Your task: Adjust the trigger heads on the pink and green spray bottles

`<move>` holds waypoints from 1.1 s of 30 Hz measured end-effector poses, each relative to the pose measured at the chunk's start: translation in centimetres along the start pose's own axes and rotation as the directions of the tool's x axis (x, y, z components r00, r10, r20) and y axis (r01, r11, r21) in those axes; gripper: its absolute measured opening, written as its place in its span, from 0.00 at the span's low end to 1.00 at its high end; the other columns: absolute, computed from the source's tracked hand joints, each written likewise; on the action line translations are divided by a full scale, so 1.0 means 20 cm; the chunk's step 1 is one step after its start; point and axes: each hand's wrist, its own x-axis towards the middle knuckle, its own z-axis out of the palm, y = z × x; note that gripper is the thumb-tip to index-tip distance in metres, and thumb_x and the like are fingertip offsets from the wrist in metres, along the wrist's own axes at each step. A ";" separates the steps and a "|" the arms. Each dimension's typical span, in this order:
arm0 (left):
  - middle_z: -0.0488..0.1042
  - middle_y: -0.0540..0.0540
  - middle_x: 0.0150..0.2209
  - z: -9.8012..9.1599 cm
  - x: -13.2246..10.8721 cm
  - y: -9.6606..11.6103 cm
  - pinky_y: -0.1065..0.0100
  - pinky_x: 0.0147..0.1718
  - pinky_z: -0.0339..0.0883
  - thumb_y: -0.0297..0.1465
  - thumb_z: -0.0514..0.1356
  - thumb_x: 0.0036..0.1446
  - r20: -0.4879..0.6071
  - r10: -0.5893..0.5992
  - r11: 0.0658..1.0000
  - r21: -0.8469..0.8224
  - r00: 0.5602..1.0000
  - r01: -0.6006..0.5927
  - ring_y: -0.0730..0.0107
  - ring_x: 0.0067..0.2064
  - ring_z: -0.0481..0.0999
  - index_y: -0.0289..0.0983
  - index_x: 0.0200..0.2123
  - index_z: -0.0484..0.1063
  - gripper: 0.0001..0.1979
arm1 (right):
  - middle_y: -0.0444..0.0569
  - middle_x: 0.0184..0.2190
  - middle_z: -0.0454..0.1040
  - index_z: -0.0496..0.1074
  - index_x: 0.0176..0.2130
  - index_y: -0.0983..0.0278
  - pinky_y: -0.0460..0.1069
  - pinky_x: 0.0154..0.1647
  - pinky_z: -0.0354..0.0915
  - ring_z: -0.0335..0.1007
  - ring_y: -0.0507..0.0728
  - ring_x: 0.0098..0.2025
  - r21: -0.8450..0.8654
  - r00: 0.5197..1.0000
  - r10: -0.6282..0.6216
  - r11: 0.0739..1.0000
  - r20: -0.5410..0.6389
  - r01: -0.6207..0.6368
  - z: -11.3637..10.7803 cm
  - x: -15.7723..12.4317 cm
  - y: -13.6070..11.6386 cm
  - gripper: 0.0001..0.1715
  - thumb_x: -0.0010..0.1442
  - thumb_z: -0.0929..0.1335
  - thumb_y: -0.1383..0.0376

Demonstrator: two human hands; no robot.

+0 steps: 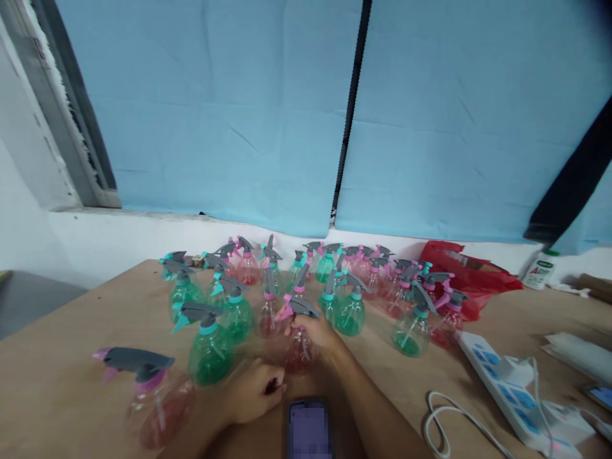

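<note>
While the left hand (255, 390) sits curled, contents indiscernible, the right hand (313, 327) grasps a pink spray bottle (300, 357) near its neck at the bench (71, 363). Positioning appears in hand; any move calls for clearance from neighbouring bottles (238, 320).

Two white plugs (516, 370) sit in the power strip (496, 382), and a white cable (471, 415) loops on the counter (71, 370) to its left. To its right lie a pale flat packet (581, 354) and a partly visible phone (601, 394). Behind it are a crumpled red bag (478, 280) and a green-capped white bottle (540, 271); farther back hangs blue sheeting (454, 127).
</note>
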 end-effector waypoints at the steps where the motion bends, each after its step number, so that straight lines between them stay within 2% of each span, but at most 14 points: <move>1: 0.68 0.54 0.24 0.00 0.00 0.00 0.67 0.28 0.48 0.34 0.57 0.63 0.000 0.001 1.000 -0.007 1.000 -0.001 0.72 0.27 0.63 0.39 0.26 0.62 0.13 | 0.43 0.24 0.77 0.80 0.40 0.60 0.49 0.28 0.62 0.70 0.54 0.23 0.015 1.000 0.006 1.000 -0.014 -0.006 0.00 0.00 0.00 0.21 0.45 0.66 0.64; 4: 0.68 0.54 0.24 0.00 0.00 -0.01 0.67 0.28 0.47 0.35 0.57 0.63 0.002 0.005 1.000 -0.015 1.000 -0.005 0.73 0.26 0.63 0.39 0.26 0.62 0.13 | 0.43 0.24 0.77 0.79 0.40 0.61 0.48 0.27 0.62 0.68 0.53 0.21 0.040 0.999 0.015 0.999 -0.033 -0.014 0.01 0.00 0.00 0.21 0.45 0.67 0.64; 10: 0.68 0.54 0.24 0.03 0.00 -0.03 0.67 0.28 0.47 0.35 0.57 0.64 -0.026 0.015 1.000 -0.001 1.000 -0.015 0.72 0.27 0.64 0.39 0.26 0.63 0.13 | 0.42 0.23 0.77 0.80 0.40 0.59 0.49 0.31 0.64 0.71 0.55 0.25 -0.026 0.999 -0.028 0.999 0.025 0.029 0.00 0.00 -0.03 0.21 0.46 0.66 0.65; 16: 0.66 0.55 0.23 0.02 0.00 -0.03 0.67 0.27 0.47 0.34 0.57 0.64 -0.019 0.013 1.000 -0.020 1.000 -0.013 0.74 0.25 0.61 0.39 0.26 0.62 0.14 | 0.43 0.24 0.76 0.79 0.42 0.60 0.49 0.28 0.62 0.67 0.54 0.22 0.036 1.000 0.019 0.999 -0.013 -0.019 0.02 0.00 -0.02 0.20 0.48 0.69 0.62; 19: 0.64 0.55 0.22 0.01 0.00 -0.02 0.68 0.27 0.47 0.34 0.57 0.63 -0.013 0.014 1.000 -0.028 1.000 -0.015 0.74 0.25 0.60 0.39 0.25 0.61 0.14 | 0.42 0.26 0.77 0.78 0.43 0.60 0.50 0.31 0.63 0.68 0.53 0.22 0.020 1.000 -0.011 1.000 -0.001 0.011 0.01 0.00 0.00 0.18 0.51 0.71 0.60; 22: 0.65 0.54 0.23 0.00 0.01 -0.01 0.68 0.26 0.47 0.34 0.57 0.63 0.004 0.014 1.000 -0.028 1.000 -0.014 0.74 0.25 0.61 0.39 0.25 0.61 0.14 | 0.43 0.30 0.77 0.76 0.46 0.59 0.50 0.34 0.65 0.70 0.54 0.24 0.032 0.996 -0.087 0.996 0.024 0.086 -0.02 0.00 0.03 0.18 0.59 0.70 0.53; 25: 0.66 0.54 0.23 0.00 0.01 -0.01 0.68 0.27 0.48 0.35 0.57 0.64 0.000 0.010 1.000 -0.014 1.000 -0.010 0.73 0.26 0.62 0.39 0.25 0.62 0.15 | 0.42 0.29 0.75 0.72 0.47 0.58 0.49 0.33 0.64 0.70 0.53 0.25 0.070 0.994 -0.104 0.992 0.041 0.101 -0.05 0.00 0.03 0.22 0.64 0.67 0.46; 27: 0.66 0.54 0.23 0.00 0.01 -0.01 0.68 0.27 0.48 0.35 0.56 0.65 0.002 0.012 1.000 -0.014 1.000 -0.012 0.73 0.26 0.62 0.39 0.25 0.62 0.15 | 0.42 0.29 0.73 0.73 0.44 0.58 0.48 0.33 0.62 0.70 0.54 0.28 -0.024 0.993 -0.114 0.993 0.034 0.115 -0.07 0.01 -0.02 0.20 0.64 0.69 0.46; 29: 0.67 0.54 0.23 -0.01 0.01 -0.01 0.67 0.27 0.48 0.35 0.56 0.66 0.019 0.023 0.999 -0.027 1.000 -0.023 0.73 0.26 0.61 0.39 0.25 0.63 0.15 | 0.44 0.32 0.73 0.75 0.38 0.60 0.47 0.35 0.62 0.70 0.55 0.34 -0.212 0.984 -0.173 0.961 0.047 0.179 -0.11 0.00 -0.12 0.17 0.63 0.72 0.49; 30: 0.67 0.54 0.23 0.00 0.01 -0.02 0.67 0.27 0.48 0.36 0.56 0.66 0.024 0.026 0.999 -0.032 0.999 -0.025 0.73 0.26 0.61 0.39 0.25 0.63 0.16 | 0.45 0.33 0.73 0.77 0.35 0.61 0.48 0.36 0.62 0.69 0.55 0.35 -0.306 0.975 -0.209 0.926 0.073 0.221 -0.13 0.00 -0.19 0.17 0.63 0.72 0.50; 33: 0.68 0.53 0.24 0.00 0.01 -0.02 0.67 0.27 0.48 0.36 0.56 0.66 0.020 0.022 0.999 -0.027 1.000 -0.022 0.72 0.26 0.62 0.39 0.25 0.63 0.16 | 0.45 0.30 0.73 0.79 0.34 0.62 0.48 0.35 0.62 0.67 0.55 0.34 -0.474 0.963 -0.182 0.842 0.198 0.256 -0.23 -0.05 -0.40 0.15 0.64 0.72 0.53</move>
